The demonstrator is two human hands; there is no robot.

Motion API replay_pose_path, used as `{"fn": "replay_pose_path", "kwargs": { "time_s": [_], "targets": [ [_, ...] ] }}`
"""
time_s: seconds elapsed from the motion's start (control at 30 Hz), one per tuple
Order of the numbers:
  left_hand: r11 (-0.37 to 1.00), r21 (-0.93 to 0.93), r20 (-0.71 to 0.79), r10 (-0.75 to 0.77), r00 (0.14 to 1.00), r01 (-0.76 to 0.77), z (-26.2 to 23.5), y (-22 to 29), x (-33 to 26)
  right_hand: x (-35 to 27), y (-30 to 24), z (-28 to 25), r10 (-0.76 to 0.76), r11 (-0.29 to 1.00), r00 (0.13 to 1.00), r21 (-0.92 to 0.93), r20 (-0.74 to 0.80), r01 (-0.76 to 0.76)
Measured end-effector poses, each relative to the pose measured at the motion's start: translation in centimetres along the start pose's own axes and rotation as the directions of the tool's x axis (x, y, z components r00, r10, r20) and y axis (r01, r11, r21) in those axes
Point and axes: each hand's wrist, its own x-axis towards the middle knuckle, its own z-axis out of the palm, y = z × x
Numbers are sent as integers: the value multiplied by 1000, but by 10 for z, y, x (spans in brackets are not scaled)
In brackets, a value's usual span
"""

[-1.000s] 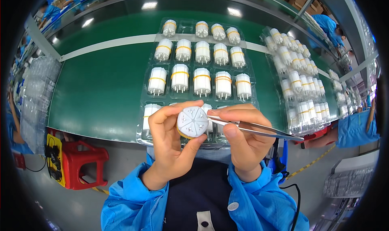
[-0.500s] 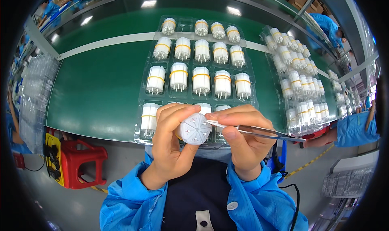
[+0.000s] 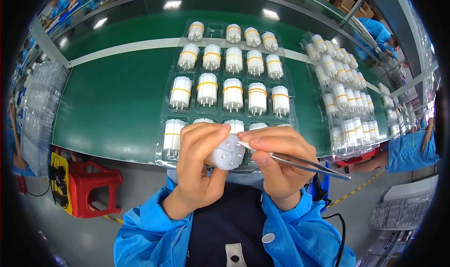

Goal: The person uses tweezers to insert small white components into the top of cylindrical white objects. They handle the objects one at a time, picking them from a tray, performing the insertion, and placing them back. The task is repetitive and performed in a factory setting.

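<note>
My left hand (image 3: 197, 166) is closed around a white cylindrical part (image 3: 228, 155), its end face turned up toward me. That face has wedge-shaped sections and small metal pins. Pinched in my right hand (image 3: 283, 157) is a pair of tweezers (image 3: 300, 161), with pale tips (image 3: 244, 145) at the edge of the face. Whether the tips grip a pin I cannot tell. Just beyond my hands lies a clear plastic tray (image 3: 164, 160) with rows of similar white cylinders (image 3: 233, 94), each banded with a yellow rubber band. My hands hide part of its nearest row.
Another filled tray (image 3: 344, 103) lies to the right on the green table (image 3: 103, 107). Stacked clear trays (image 3: 40, 112) stand at the left. A red stool (image 3: 96, 187) is below the table's left edge. People in blue work nearby, one sleeve (image 3: 375, 30) at upper right.
The white cylinder has tilted slightly in my left hand and its face sits a little lower. The tweezers' rear end has dropped, so they slope more steeply.
</note>
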Motion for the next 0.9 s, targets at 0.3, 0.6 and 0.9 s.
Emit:
{"fn": "replay_pose_path", "kwargs": {
  "time_s": [0.3,0.6,0.9],
  "targets": [
    [986,125,23,110,994,-112,-2,-3,6,11,-8,-1,54,997,996,-65,65,-49],
    [986,103,78,123,989,-131,-6,-7,2,34,-13,-8,204,979,959,-15,197,-205],
    [877,-386,102,-269,958,287,-26,36,5,11,-12,-7,220,876,963,466,-154,-126]
  ]
}}
